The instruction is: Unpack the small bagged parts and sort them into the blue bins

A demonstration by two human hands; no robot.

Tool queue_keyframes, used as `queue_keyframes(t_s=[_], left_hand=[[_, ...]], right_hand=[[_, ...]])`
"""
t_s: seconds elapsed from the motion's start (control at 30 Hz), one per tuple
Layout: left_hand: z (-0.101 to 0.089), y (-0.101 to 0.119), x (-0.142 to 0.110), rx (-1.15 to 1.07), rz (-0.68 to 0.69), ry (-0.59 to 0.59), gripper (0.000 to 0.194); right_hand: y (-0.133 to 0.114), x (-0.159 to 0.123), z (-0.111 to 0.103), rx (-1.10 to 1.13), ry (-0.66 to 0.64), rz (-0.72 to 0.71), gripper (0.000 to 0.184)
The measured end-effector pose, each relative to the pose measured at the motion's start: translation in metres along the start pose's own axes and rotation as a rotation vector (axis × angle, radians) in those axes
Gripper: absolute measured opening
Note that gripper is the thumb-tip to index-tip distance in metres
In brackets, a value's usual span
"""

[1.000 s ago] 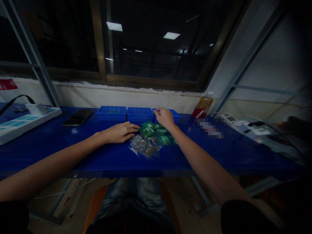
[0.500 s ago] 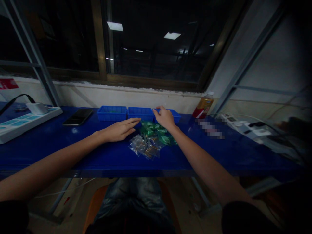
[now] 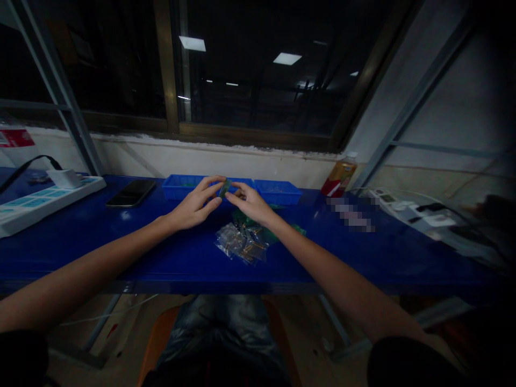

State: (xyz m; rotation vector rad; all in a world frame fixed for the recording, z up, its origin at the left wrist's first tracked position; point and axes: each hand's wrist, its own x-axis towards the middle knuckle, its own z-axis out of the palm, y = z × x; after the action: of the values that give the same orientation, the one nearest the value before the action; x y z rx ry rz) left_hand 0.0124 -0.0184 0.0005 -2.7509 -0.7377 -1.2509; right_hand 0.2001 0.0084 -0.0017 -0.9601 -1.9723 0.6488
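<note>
Between my hands, just in front of the blue bins, is a small green plastic bag (image 3: 224,188). My left hand (image 3: 195,208) pinches its left side between fingers and thumb. The other side is held by my right hand (image 3: 252,204), its fingers curled round the edge. Below on the table lie several clear plastic bags (image 3: 242,243) with thin brass-coloured pieces inside. More green bags (image 3: 274,235) lie behind them, partly covered by my right hand and forearm.
Three blue bins stand in a row along the wall, among them a left bin (image 3: 177,189) and a right bin (image 3: 278,192). A phone (image 3: 131,193) and a white power strip (image 3: 52,201) lie to the left. A drink bottle (image 3: 339,176) stands at right, near cables and plugs (image 3: 427,217).
My right hand has moved left from over the green pile, and my left hand has risen to meet it. A green bag is now held between them.
</note>
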Motion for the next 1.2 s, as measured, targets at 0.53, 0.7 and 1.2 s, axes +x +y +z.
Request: queue_keyframes(t_s=[0.53,0.7,1.2], left_hand=[[0.000,-0.014,-0.002,-0.099,-0.421,-0.091,0.034],[-0.001,-0.017,-0.002,-0.061,-0.405,-0.100,0.032],[-0.003,-0.013,-0.002,-0.058,-0.376,-0.137,0.035]], right_hand=[[-0.004,-0.007,-0.002,-0.301,0.101,-0.260,0.016],[-0.004,-0.008,-0.003,-0.357,0.075,-0.277,0.013],[-0.013,-0.012,-0.005,-0.423,0.004,-0.261,0.018]])
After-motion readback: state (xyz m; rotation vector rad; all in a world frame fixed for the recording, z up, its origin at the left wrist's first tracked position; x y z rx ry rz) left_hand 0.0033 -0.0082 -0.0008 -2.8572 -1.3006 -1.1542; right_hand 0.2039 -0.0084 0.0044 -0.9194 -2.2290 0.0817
